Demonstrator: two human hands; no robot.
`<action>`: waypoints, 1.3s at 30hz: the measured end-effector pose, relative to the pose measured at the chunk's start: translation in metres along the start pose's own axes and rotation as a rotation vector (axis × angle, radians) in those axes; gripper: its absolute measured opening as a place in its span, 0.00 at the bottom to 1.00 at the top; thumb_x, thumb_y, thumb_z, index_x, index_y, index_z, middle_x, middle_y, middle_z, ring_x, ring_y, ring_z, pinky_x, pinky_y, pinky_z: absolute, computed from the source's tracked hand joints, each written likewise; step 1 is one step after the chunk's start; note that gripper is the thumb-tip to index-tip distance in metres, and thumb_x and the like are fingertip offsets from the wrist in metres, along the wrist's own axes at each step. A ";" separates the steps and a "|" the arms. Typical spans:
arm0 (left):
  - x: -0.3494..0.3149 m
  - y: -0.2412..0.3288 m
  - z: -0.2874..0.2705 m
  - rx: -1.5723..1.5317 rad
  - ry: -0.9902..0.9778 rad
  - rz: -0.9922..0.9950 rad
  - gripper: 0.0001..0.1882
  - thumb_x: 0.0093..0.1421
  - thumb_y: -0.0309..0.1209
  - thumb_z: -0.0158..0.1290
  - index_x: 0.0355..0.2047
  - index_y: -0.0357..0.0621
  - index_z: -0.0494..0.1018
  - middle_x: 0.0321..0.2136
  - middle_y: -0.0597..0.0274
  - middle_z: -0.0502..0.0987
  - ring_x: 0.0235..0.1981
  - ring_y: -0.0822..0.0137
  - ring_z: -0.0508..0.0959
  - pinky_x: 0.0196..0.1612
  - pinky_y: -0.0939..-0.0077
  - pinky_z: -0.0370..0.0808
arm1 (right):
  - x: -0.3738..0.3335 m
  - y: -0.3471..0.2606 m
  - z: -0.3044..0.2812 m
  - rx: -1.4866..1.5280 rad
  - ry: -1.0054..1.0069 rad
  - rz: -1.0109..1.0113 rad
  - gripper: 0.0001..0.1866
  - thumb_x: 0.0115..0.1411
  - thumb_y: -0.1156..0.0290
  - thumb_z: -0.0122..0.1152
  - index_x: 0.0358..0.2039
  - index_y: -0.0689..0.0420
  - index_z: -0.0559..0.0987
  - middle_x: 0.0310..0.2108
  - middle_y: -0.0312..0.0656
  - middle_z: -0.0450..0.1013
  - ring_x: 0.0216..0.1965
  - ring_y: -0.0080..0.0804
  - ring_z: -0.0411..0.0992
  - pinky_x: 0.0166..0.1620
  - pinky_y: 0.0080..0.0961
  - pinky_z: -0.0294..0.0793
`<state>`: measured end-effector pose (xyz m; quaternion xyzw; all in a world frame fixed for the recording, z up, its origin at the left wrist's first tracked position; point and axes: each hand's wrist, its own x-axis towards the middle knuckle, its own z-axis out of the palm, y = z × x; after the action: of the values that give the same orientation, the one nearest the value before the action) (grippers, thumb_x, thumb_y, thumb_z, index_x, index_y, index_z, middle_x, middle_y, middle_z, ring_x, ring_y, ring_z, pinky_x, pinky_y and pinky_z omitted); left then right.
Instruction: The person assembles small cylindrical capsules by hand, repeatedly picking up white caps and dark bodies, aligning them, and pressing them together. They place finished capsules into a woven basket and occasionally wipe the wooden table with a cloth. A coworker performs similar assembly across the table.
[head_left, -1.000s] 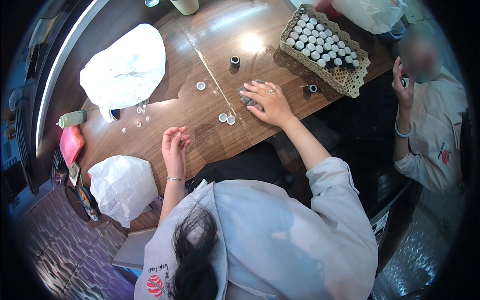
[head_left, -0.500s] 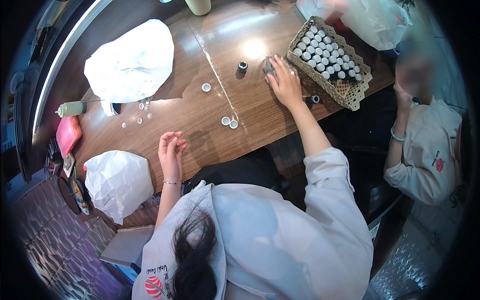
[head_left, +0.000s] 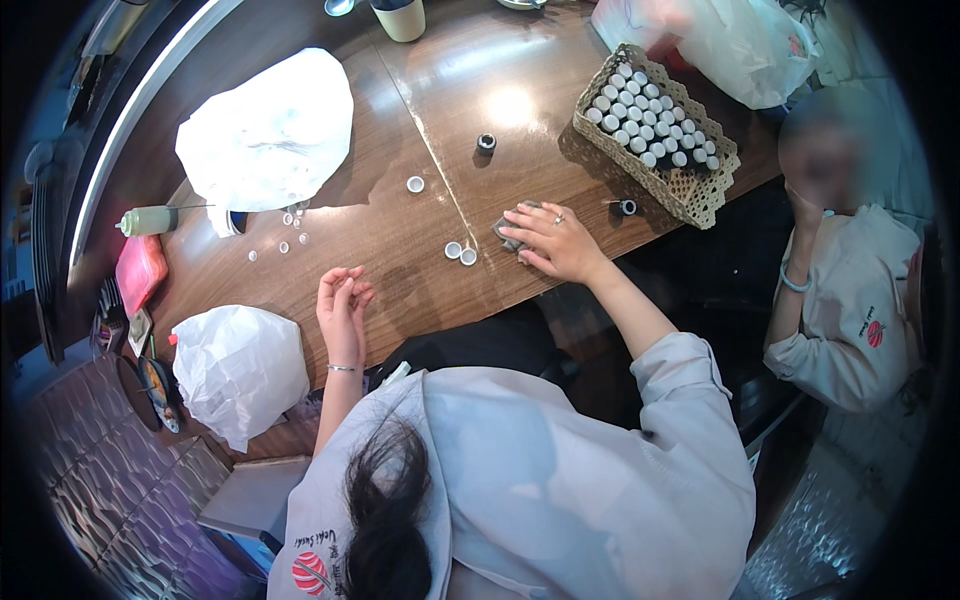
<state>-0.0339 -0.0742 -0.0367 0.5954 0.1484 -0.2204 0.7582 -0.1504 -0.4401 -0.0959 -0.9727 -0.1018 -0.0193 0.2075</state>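
Note:
My right hand [head_left: 562,242] lies over a crumpled grey cloth [head_left: 508,236], pressing it against the wooden table [head_left: 400,225]. Just left of the cloth are two white caps [head_left: 460,253], with another white cap [head_left: 415,184] farther off. A small dark open bottle [head_left: 486,144] stands beyond the cloth; a second dark bottle [head_left: 627,207] is by the right edge. My left hand [head_left: 343,310] hovers at the near edge, fingers curled together; whatever they hold, if anything, is hidden. Several small clear pieces [head_left: 290,218] are scattered beyond it.
A woven basket [head_left: 650,165] of white-capped bottles stands at right. White plastic bags lie at far left [head_left: 270,125] and near left [head_left: 240,370]. A squeeze bottle [head_left: 150,220] and pink packet [head_left: 142,268] are left. A cup [head_left: 400,20] stands far. Another person [head_left: 845,300] sits right.
My right hand has slid the grey cloth from beside the basket toward me and to the left, near the two caps. My left hand has hardly moved.

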 end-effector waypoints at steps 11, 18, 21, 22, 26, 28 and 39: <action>-0.006 -0.011 0.001 0.049 -0.040 -0.035 0.09 0.68 0.28 0.51 0.48 0.48 0.69 0.47 0.59 0.78 0.40 0.72 0.78 0.47 0.74 0.76 | 0.059 -0.004 0.038 -0.118 0.359 0.431 0.26 0.66 0.57 0.55 0.64 0.41 0.71 0.67 0.36 0.64 0.69 0.37 0.60 0.69 0.44 0.53; -0.006 -0.005 0.002 0.008 -0.024 -0.006 0.09 0.68 0.28 0.50 0.48 0.48 0.69 0.48 0.58 0.77 0.40 0.72 0.78 0.47 0.75 0.76 | -0.016 -0.017 0.008 0.000 0.032 0.040 0.27 0.63 0.57 0.60 0.64 0.38 0.71 0.67 0.32 0.65 0.69 0.31 0.60 0.69 0.42 0.54; -0.009 0.000 0.004 0.014 -0.001 0.008 0.08 0.68 0.27 0.50 0.47 0.47 0.69 0.47 0.58 0.77 0.39 0.73 0.78 0.47 0.76 0.76 | 0.016 0.016 0.013 -0.054 0.196 0.266 0.26 0.66 0.56 0.55 0.64 0.42 0.71 0.67 0.35 0.64 0.69 0.33 0.59 0.69 0.44 0.54; -0.010 0.002 0.003 0.014 0.004 0.013 0.08 0.68 0.27 0.50 0.47 0.47 0.69 0.47 0.58 0.77 0.40 0.73 0.78 0.47 0.76 0.76 | 0.029 0.027 0.015 -0.088 0.252 0.320 0.26 0.66 0.56 0.54 0.64 0.43 0.71 0.67 0.36 0.64 0.69 0.34 0.59 0.69 0.45 0.55; -0.016 0.004 -0.002 0.018 -0.001 0.029 0.09 0.68 0.27 0.50 0.48 0.47 0.69 0.47 0.58 0.77 0.40 0.73 0.78 0.46 0.77 0.76 | 0.072 0.067 0.016 -0.060 0.426 0.518 0.24 0.68 0.56 0.52 0.63 0.45 0.72 0.66 0.40 0.66 0.68 0.41 0.61 0.67 0.44 0.60; -0.018 0.004 -0.006 0.019 0.006 0.031 0.09 0.68 0.27 0.50 0.48 0.46 0.69 0.47 0.58 0.77 0.40 0.73 0.78 0.46 0.77 0.76 | 0.080 0.072 0.018 -0.102 0.446 0.554 0.24 0.68 0.56 0.52 0.62 0.47 0.73 0.66 0.40 0.66 0.68 0.42 0.62 0.66 0.44 0.61; -0.025 0.005 -0.021 -0.041 0.056 0.056 0.10 0.68 0.27 0.51 0.48 0.46 0.69 0.47 0.58 0.77 0.39 0.73 0.78 0.46 0.76 0.77 | 0.034 -0.016 0.037 -0.156 0.287 0.362 0.26 0.65 0.58 0.54 0.64 0.45 0.70 0.66 0.39 0.65 0.68 0.35 0.61 0.67 0.46 0.56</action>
<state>-0.0524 -0.0493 -0.0253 0.5897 0.1573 -0.1790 0.7717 -0.1202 -0.4040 -0.1209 -0.9755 0.1068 -0.1275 0.1443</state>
